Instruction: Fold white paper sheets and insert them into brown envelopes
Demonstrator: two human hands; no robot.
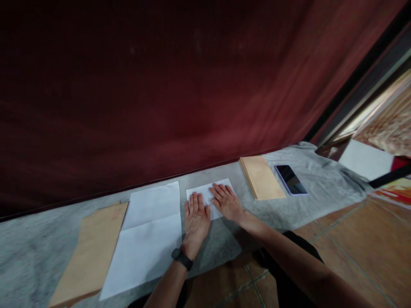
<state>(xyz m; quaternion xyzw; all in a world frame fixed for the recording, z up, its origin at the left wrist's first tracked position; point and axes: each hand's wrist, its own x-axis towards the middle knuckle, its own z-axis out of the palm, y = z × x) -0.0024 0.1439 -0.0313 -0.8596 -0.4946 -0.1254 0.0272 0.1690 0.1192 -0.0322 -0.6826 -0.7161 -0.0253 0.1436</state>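
Both of my hands lie flat on a small folded sheet of white paper [208, 191] on the cloth-covered surface. My left hand [196, 217] presses its left part, fingers stretched out and pointing away from me. My right hand [227, 202] rests on the right part, fingers spread and angled to the left. The palms and fingers cover much of the sheet. To the left of my left hand lies a larger white paper [150, 237] with a crease across its middle. Right of my right hand is a stack of brown envelopes [261, 177].
A phone [291, 179] with a purple edge lies beyond the envelopes. More brown envelopes [93, 248] lie at the far left, beside the large paper. A grey cloth [221, 244] covers the narrow surface. Behind it rises a dark red wall [180, 94]; tiled floor [356, 235] shows at the right.
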